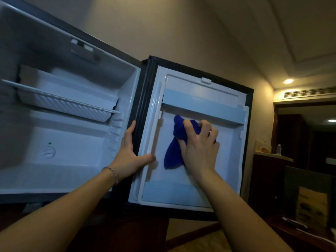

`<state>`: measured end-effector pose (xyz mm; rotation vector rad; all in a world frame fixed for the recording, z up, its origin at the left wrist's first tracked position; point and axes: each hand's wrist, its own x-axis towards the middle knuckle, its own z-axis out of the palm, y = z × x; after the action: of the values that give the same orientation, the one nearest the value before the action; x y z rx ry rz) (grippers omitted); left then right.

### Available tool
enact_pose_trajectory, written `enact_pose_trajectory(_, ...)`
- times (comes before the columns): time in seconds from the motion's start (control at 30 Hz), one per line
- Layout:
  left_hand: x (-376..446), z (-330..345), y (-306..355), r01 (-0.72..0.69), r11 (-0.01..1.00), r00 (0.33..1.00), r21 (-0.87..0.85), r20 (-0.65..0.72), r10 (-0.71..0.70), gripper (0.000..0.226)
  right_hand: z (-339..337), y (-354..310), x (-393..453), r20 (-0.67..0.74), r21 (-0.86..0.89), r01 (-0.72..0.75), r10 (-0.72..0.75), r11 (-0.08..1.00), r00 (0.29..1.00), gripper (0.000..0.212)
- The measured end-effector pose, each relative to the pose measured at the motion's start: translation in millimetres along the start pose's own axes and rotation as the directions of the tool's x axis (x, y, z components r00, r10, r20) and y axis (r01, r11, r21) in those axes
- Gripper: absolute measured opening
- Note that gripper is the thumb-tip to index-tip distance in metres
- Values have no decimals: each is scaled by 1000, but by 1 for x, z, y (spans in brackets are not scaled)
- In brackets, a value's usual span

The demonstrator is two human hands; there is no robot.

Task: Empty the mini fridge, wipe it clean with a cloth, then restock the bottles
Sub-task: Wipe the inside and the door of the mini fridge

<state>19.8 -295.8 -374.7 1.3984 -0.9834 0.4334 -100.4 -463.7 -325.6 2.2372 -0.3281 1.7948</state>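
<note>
The mini fridge (76, 139) stands open with a white interior holding no bottles and one wire shelf (60, 99) across its upper part. Its door (227, 160) is swung out to the right. My right hand (199, 148) presses a blue cloth (174, 142) flat against the door's inner panel, between the upper door shelf (203, 106) and the lower one (172, 191). My left hand (129, 151) grips the hinge-side edge of the door, thumb on the inner liner. A clear bottle (279, 149) stands far off on a counter at the right.
A dark wooden counter (269, 160) stands beyond the door at right, with a dark doorway behind it. A patterned box or bag (311, 204) sits low at the right. Dark furniture lies under the fridge, patterned floor below.
</note>
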Motion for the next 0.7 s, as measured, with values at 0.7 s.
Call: enact_pose_trajectory(0.7, -3, 6, 3, 4, 1000, 999, -3, -41, -4, 120, 21, 20, -2, 100, -77, 283, -275, 956, 956, 55)
